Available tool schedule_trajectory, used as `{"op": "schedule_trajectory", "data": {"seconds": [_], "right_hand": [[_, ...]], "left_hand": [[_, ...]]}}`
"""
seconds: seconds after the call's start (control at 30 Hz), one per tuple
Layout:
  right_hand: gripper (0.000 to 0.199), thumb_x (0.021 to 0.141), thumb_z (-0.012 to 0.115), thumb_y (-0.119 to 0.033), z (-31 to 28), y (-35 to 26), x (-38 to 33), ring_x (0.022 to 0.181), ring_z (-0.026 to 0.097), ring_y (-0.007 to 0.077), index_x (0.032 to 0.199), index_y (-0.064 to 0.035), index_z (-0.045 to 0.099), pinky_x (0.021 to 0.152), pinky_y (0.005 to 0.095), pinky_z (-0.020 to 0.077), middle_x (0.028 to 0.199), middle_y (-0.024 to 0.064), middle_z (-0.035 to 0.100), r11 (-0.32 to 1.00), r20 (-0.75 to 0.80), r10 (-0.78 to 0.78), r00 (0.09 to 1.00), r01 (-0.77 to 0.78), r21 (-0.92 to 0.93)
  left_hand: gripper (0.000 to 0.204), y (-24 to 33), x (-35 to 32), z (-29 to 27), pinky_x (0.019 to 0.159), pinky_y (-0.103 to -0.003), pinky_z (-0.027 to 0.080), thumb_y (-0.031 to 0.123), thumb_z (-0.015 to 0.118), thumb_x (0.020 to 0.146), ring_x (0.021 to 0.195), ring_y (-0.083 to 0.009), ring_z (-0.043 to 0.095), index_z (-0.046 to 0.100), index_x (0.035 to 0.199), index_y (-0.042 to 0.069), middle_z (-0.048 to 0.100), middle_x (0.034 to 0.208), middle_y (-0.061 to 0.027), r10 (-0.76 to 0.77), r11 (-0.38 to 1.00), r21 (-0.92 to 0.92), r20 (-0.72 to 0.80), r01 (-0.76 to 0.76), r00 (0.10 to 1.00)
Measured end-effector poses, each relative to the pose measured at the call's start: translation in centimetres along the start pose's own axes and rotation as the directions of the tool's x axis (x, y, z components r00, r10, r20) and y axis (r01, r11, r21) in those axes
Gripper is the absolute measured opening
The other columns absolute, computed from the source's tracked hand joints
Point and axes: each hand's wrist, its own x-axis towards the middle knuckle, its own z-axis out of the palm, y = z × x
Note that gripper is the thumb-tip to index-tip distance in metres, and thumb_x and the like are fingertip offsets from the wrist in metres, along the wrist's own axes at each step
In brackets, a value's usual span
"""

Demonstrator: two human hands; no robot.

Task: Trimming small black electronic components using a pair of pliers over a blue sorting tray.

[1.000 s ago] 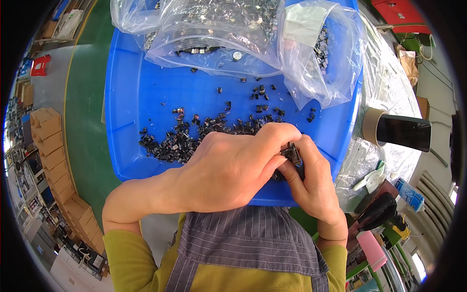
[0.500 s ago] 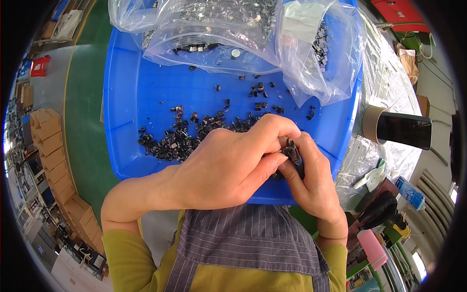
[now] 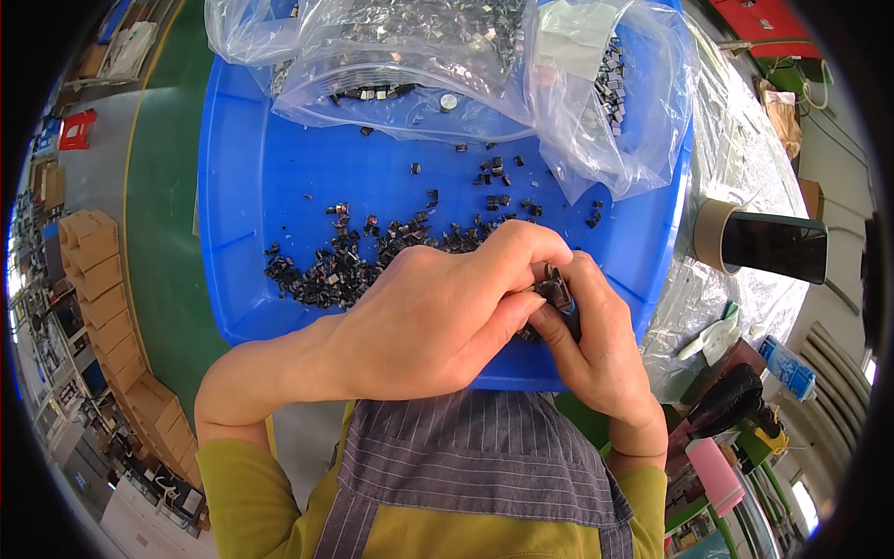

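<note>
My left hand point(image 3: 438, 312) reaches across to my right hand point(image 3: 603, 349) over the near right part of a blue plastic tray point(image 3: 321, 168). Between my hands is a small dark, shiny metal-and-plastic part point(image 3: 557, 291), gripped by the fingers and thumb of my right hand. Left thumb and index finger are closed at its left side; what lies between those fingertips is hidden. A heap of small black parts point(image 3: 326, 279) with shiny faces lies in the tray, left of and beyond my hands. Several loose ones are scattered farther back.
Clear plastic bags point(image 3: 419, 88) full of similar small parts rest across the tray's far end. On the foil-covered table at right are a tape roll point(image 3: 712, 238), a dark phone point(image 3: 775, 248) leaning on it, and a white glove point(image 3: 715, 340). Cardboard boxes point(image 3: 102, 289) line the floor at left.
Both hands stay almost in place, with a slight shift of the fingertips. The dark part sits at a slightly different angle in the right hand.
</note>
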Motion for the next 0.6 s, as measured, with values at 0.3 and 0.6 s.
{"op": "schedule_trajectory", "data": {"seconds": [0.3,0.6], "right_hand": [[0.027,0.08,0.067,-0.002,0.23,0.27,-0.26,0.075,0.058,0.0327,0.102,-0.0004,0.051,0.065,0.039,0.0463,0.08,0.014,0.056,0.997,-0.059,-0.043,0.997,0.04,-0.06],[0.019,0.085,0.064,-0.005,0.39,0.35,-0.54,0.07,0.063,0.0387,0.093,-0.0009,0.048,0.055,0.0416,0.0464,0.074,0.0191,0.061,0.999,0.017,-0.021,1.0,0.022,-0.025]], "left_hand": [[0.033,0.16,0.48,0.12,0.057,-0.023,0.047,-0.006,0.053,0.087,0.064,-0.0112,0.063,0.047,0.12,-0.001,0.062,0.068,-0.0052,-0.033,0.989,-0.144,0.019,0.035,0.999],[0.023,-0.3,0.51,-0.56,0.057,-0.021,0.044,0.003,0.052,0.09,0.061,-0.0076,0.059,0.052,0.113,0.001,0.062,0.066,-0.0042,-0.06,0.974,-0.209,0.12,0.084,0.991]]}}
